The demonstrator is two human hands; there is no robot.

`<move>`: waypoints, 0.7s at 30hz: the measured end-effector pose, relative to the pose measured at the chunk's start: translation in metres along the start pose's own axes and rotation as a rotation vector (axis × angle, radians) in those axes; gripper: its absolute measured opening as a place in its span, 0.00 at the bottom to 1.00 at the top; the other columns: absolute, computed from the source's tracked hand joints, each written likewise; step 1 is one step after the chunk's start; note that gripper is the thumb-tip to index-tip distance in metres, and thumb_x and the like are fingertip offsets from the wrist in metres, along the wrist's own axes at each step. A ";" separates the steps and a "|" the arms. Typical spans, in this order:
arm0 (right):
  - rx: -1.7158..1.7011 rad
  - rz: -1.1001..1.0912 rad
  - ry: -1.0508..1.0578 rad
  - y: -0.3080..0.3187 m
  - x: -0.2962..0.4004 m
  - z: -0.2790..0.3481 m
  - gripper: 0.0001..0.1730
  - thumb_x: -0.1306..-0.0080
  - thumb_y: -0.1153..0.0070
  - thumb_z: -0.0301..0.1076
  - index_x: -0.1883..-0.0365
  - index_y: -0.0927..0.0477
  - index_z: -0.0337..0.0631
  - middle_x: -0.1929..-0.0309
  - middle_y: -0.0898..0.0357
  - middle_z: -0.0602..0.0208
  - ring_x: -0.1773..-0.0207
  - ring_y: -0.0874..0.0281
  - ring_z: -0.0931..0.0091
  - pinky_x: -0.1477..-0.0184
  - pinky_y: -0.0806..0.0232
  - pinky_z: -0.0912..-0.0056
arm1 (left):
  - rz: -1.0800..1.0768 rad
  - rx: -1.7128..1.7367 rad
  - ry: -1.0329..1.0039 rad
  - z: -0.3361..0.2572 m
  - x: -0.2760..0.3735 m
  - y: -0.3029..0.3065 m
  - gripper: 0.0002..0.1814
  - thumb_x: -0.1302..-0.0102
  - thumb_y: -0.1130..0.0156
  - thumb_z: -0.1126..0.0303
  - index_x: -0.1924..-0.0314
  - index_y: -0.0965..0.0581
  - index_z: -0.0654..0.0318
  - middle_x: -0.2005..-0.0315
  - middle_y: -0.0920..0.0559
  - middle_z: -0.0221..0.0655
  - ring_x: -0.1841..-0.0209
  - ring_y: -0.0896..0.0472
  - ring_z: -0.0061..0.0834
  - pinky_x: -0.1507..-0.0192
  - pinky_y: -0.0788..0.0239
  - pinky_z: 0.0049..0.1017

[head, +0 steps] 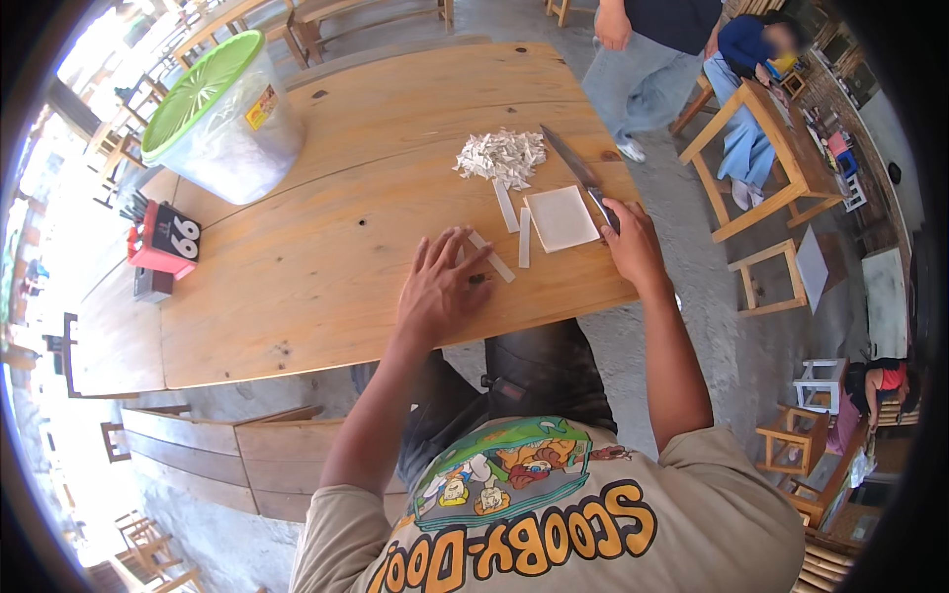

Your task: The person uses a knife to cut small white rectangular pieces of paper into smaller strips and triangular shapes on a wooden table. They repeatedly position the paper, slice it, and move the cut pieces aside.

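Observation:
My right hand [634,241] grips the dark handle of a kitchen knife [571,159], which lies near the table's right edge, blade pointing away from me. Just left of the handle is a square stack of thin off-white sheets [561,218]. My left hand [448,278] rests palm down with fingers apart, its fingertips at a pale strip [492,257]; another pale piece shows partly beneath the fingers. Two more narrow strips, one upright [524,237] and one slanted [506,207], lie beside the stack. Beyond them sits a heap of small cut white pieces [501,157].
On the wooden table [319,296] stand a clear plastic tub with a green lid [222,118] and a red-and-black utensil holder [167,237]. A standing person [645,67] is close to the table's far right corner. A wooden bench [222,452] runs along the near side.

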State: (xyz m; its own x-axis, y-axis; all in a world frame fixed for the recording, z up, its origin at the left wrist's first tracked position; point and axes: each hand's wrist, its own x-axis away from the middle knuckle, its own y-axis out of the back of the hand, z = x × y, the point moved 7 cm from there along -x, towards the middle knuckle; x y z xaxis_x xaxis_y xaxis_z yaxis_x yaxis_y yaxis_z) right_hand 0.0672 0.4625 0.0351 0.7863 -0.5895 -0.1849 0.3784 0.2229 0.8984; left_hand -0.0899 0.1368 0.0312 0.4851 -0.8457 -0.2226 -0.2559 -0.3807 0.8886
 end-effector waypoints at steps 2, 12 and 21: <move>0.032 -0.003 0.016 -0.003 -0.009 0.000 0.31 0.17 0.32 0.25 0.17 0.18 0.40 0.29 0.15 0.46 0.27 0.14 0.46 0.23 0.21 0.42 | 0.003 0.085 0.020 0.004 -0.001 -0.001 0.29 0.16 0.28 0.49 0.22 0.12 0.50 0.14 0.21 0.46 0.07 0.31 0.53 0.05 0.44 0.58; 0.091 0.037 -0.112 -0.014 -0.036 -0.002 0.34 0.11 0.50 0.30 0.08 0.28 0.36 0.29 0.14 0.32 0.26 0.14 0.39 0.23 0.22 0.36 | -0.070 0.193 -0.064 0.010 0.004 0.001 0.26 0.24 0.17 0.56 0.32 0.10 0.58 0.25 0.11 0.41 0.17 0.17 0.47 0.10 0.30 0.53; -0.474 0.360 -0.169 0.000 0.045 0.047 0.25 0.08 0.47 0.36 0.18 0.26 0.39 0.49 0.09 0.37 0.45 0.09 0.38 0.41 0.22 0.38 | -0.177 0.150 0.089 0.019 0.007 0.004 0.26 0.22 0.19 0.59 0.28 0.12 0.57 0.22 0.12 0.40 0.15 0.20 0.48 0.08 0.36 0.59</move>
State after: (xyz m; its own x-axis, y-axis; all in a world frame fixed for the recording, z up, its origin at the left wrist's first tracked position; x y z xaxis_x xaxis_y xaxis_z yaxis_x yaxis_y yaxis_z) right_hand 0.0801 0.3996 0.0457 0.8313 -0.5197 0.1971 0.3105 0.7284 0.6108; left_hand -0.1038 0.1220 0.0258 0.6033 -0.7271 -0.3277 -0.2782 -0.5769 0.7680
